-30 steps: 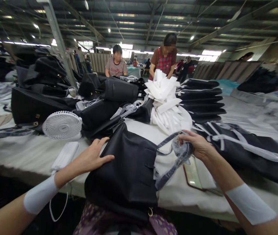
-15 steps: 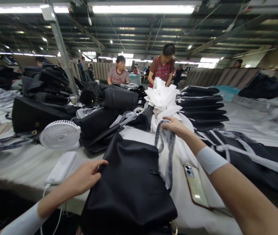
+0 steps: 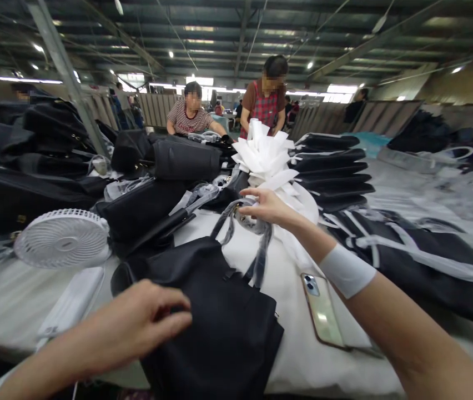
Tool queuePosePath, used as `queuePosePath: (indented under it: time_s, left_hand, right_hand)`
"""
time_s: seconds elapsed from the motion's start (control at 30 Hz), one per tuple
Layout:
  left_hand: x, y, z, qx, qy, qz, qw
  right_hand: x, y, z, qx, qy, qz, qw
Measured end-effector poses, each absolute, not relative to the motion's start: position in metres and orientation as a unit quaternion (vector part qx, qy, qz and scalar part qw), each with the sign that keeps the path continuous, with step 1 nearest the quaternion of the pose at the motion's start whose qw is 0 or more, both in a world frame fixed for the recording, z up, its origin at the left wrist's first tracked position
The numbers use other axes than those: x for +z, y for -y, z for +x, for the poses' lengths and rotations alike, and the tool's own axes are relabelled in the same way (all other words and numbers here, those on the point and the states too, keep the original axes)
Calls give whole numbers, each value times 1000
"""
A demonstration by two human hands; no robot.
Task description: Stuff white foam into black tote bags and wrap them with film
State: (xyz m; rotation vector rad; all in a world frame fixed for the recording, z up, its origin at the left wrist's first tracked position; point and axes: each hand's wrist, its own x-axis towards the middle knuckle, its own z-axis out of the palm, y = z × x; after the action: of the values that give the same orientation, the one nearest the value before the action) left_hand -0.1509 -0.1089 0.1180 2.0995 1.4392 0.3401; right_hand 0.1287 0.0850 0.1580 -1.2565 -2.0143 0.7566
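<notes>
A black handbag [image 3: 215, 311] lies in front of me on the white-covered table, its body tilted and folded. My right hand [image 3: 267, 206] is at the bag's strap [image 3: 225, 222], which is wrapped in clear film; thumb and forefinger pinch around its raised loop, with gold metal fittings close by. My left hand [image 3: 149, 316] hovers over the bag's left side, fingers half curled and thumb apart from them, with nothing visible in it. Whether it touches the bag I cannot tell.
A white fan [image 3: 64, 239] and a white power bank [image 3: 72, 300] stand left. A phone [image 3: 323, 311] lies right of the bag. White paper sheets [image 3: 261, 150], stacked black bags [image 3: 332, 172] and more bags [image 3: 186, 158] sit behind. Two co-workers stand beyond.
My right hand has moved left with the strap. My left hand has left the bag's edge and come across over it. The bag has turned and shifted; the view has shifted too.
</notes>
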Motion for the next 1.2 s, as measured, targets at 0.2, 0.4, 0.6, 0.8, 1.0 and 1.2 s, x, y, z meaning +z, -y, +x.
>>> queuePosePath:
  time_s: [0.2, 0.4, 0.6, 0.8, 1.0, 1.2]
  left_hand:
    - [102, -26, -165, 96, -615, 760, 189]
    - [46, -75, -152, -13, -574, 749, 331]
    - [28, -73, -147, -3, -551, 768, 325]
    - [53, -36, -145, 69, -512, 838, 178]
    - [85, 62, -157, 3, -412, 883, 226]
    - [60, 136, -147, -53, -347, 930, 107]
  right_hand:
    - [160, -67, 116, 292, 801, -420, 311]
    - [161, -54, 115, 326, 782, -411, 337]
    - [144, -68, 129, 341, 722, -470, 376]
    - [138, -74, 138, 377, 642, -543, 388]
    - [139, -72, 143, 375, 628, -559, 391]
    - [128, -81, 148, 375, 628, -564, 383]
